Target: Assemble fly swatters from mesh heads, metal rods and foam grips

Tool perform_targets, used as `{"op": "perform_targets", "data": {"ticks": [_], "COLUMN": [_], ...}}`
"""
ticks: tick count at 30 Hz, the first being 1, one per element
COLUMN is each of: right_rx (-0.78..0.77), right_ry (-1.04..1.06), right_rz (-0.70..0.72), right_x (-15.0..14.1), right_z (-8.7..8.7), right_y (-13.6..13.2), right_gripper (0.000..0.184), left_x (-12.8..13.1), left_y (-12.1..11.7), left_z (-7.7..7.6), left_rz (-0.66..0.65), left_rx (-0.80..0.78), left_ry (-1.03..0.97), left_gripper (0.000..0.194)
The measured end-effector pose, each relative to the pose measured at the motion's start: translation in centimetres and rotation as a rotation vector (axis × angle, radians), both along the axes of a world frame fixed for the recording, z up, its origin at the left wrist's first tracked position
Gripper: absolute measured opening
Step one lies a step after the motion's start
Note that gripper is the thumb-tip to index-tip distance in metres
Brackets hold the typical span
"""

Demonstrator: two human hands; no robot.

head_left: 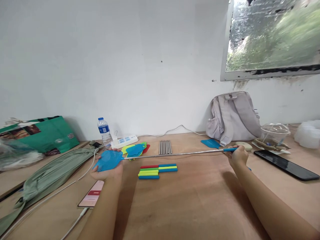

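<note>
A blue fly swatter (109, 160) with a thin metal rod is stretched sideways above the table. Its mesh head lies on the upturned palm of my left hand (110, 174), fingers partly hidden beneath it. My right hand (239, 156) is closed around the blue grip at the rod's other end. Beyond the rod lie loose swatter heads (135, 150) in blue, yellow-green and red, and a row of metal rods (165, 147). Nearer me are several coloured handle tubes (148, 173) in two groups. Another blue swatter head (210, 143) lies near my right hand, its far part hidden.
At left are a green bag (53, 135), a grey-green strap bag (53, 166), a water bottle (104, 130), a power strip (125, 141) and a charging phone (90, 196). A backpack (235, 116), black phone (286, 164) and clear plastic cup (274, 135) stand at right.
</note>
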State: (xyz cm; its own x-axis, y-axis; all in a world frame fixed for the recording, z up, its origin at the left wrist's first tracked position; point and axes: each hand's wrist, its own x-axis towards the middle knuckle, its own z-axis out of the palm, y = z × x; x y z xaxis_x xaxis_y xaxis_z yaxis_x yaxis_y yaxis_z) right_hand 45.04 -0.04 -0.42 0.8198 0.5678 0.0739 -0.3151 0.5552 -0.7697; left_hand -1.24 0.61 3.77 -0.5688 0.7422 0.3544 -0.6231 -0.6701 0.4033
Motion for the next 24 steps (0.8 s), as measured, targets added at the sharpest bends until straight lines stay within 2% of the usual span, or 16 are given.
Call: {"op": "perform_targets", "data": {"ticks": [2, 5, 11, 15, 19, 24], "right_rx": [0.000, 0.002, 0.042, 0.073, 0.085, 0.077], "right_ry": [-0.006, -0.019, -0.064, -0.077, -0.081, -0.136], "right_rz": [-0.016, -0.028, -0.001, -0.010, -0.017, 0.075], "right_x": [-0.3, -1.1, -5.0, -6.6, -7.9, -11.8], "right_z": [0.0, 0.1, 0.5, 1.1, 1.7, 1.7], "right_y": [0.1, 0.2, 0.0, -0.7, -1.5, -2.7], "right_gripper": [0.018, 0.019, 0.019, 0.022, 0.024, 0.025], "left_x": [0.0, 0.7, 3.9, 3.8, 3.2, 5.6], "left_y": [0.4, 0.9, 0.9, 1.2, 1.5, 0.8], "left_z": [-0.4, -1.0, -2.2, -2.6, -2.6, -3.0], "left_rz": [-0.003, -0.042, -0.109, -0.094, -0.050, -0.162], "left_rx": [0.075, 0.082, 0.057, 0.013, 0.032, 0.004], "left_ry": [-0.128, -0.193, -0.135, -0.194, -0.271, -0.180], "left_gripper": [0.029, 0.027, 0.021, 0.018, 0.018, 0.021]}}
